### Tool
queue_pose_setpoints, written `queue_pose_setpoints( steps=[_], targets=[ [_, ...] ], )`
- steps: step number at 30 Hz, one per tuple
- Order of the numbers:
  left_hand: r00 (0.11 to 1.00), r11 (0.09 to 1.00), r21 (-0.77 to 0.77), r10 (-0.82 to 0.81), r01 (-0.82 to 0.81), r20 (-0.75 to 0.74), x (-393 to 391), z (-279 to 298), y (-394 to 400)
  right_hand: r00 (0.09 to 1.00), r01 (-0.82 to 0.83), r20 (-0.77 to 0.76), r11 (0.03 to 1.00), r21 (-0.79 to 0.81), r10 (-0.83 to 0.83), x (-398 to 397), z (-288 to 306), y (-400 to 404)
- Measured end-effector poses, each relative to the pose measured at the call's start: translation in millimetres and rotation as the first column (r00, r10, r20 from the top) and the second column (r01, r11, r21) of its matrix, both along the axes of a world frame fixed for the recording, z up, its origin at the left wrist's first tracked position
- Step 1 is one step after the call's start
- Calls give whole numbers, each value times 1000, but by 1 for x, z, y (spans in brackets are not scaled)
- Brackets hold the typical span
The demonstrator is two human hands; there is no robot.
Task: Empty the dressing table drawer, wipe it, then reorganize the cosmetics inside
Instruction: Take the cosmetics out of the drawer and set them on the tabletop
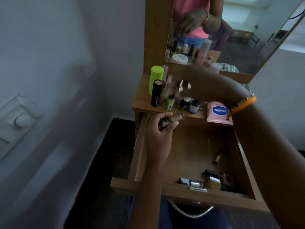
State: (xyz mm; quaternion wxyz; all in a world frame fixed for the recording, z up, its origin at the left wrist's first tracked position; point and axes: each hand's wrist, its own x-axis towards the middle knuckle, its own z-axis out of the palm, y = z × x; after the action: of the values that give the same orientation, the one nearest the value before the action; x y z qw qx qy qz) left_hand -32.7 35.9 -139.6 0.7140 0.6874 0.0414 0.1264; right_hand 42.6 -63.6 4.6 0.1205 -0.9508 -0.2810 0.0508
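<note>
The wooden drawer [184, 191] is pulled out below the table top. My left hand [159, 129] grips a small glittery nail polish bottle [175, 119] over the drawer's far left corner. My right hand [194, 83] hovers, blurred, above the cosmetics on the shelf [143, 103]; its fingers look spread and I cannot see anything in it. On the drawer floor lie a silver-capped bottle [191, 182], a gold bottle [213, 181], a black item [212, 173] and a small tube [217, 159].
On the shelf stand a green tube [156, 78], a black stick [156, 93], a green polish bottle [170, 101], dark polish bottles [194, 105] and a pink Vaseline tube [217, 113]. A mirror [231, 30] rises behind. A wall lies left.
</note>
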Motion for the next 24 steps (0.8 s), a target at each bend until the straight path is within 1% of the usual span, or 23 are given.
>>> queue_pose_setpoints(
  steps=[2, 3, 5, 7, 9, 10, 12, 13, 14, 16, 18, 21, 24],
  targets=[
    [1000, 996, -85, -22, 21, -3, 0, 1, 0, 994, -24, -112, 995, -102, 12, -18, -10, -4],
    [999, 991, -129, -38, 37, -1, 1, 1, 0, 991, -24, -131, 992, -124, 7, -23, -16, -6],
    [997, 969, -234, -79, 83, 26, 3, 0, 1, 993, -8, -121, 994, -114, -6, -27, -27, -9],
    [991, 936, -327, -115, 131, 68, 3, 0, 1, 996, 7, -89, 998, -67, -13, -28, -31, -12],
    [985, 904, -391, -149, 172, 90, 2, 1, 1, 999, -24, -39, 998, -61, 22, -29, -29, -16],
    [983, 900, -396, -158, 181, 91, 2, 2, 0, 999, -50, -12, 996, -77, 49, -29, -27, -17],
    [989, 940, -308, -131, 147, 73, 1, 2, -1, 997, -66, 31, 987, -148, 71, -30, -16, -21],
    [994, 966, -236, -93, 104, 57, 1, 1, -2, 997, -60, 47, 985, -162, 68, -27, -10, -23],
    [998, 984, -168, -55, 61, 40, 1, 1, -2, 997, -53, 55, 988, -143, 62, -23, -4, -25],
    [1000, 998, -58, 12, -12, -3, 2, -3, -2, 998, -1, 65, 1000, 6, 0, -10, 8, -27],
    [998, 999, 31, 44, -42, -49, 2, -5, -1, 992, 78, 87, 982, 173, -94, 9, 13, -26],
    [998, 990, 143, 28, -18, -62, 3, -7, -2, 961, 205, 126, 941, 269, -245, 45, 9, -21],
    [998, 978, 206, -17, 28, -57, 2, -8, -4, 940, 308, 35, 888, 340, -340, 73, -4, -9]
  ],
)
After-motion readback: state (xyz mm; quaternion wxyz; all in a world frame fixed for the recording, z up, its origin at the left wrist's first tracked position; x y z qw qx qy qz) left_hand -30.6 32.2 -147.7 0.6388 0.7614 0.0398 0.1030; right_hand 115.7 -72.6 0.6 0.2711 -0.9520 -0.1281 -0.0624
